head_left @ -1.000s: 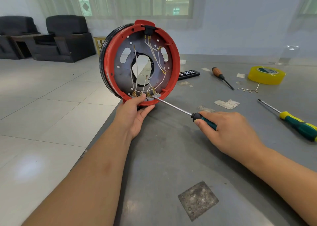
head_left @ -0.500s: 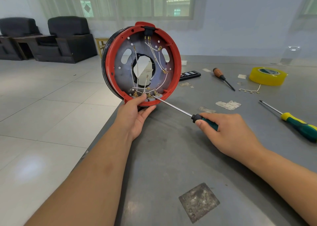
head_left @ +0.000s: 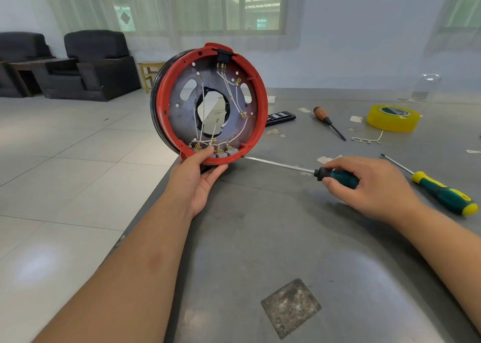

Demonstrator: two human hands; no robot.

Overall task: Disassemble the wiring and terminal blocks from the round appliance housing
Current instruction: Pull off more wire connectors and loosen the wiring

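While the left hand (head_left: 199,180) cups the bottom of the housing (head_left: 209,103) from below, thumb lying over the red rim next to the terminal blocks (head_left: 220,151) and fingers under the edge, the right hand (head_left: 369,184) curls round the green handle of a screwdriver (head_left: 335,176), well off to the right of the housing. Its shaft runs low over the table (head_left: 260,238), nearly level, long axis left to right, the tip pointing left and ending just beside the housing's lower right rim; whether it touches cannot be told. The housing stands on edge at the table's near left corner, its open face toward the camera, a large hole through its middle. White wires (head_left: 235,95) run from a black block at the top down to the terminal blocks at the bottom, just above the thumb. Farther right lies a second screwdriver (head_left: 442,193) with a yellow and green handle, its tip pointing up-left. Beyond are an orange-handled screwdriver (head_left: 328,121), a loose bit of wire (head_left: 367,139), a yellow tape roll (head_left: 393,117) and a black remote (head_left: 281,117).
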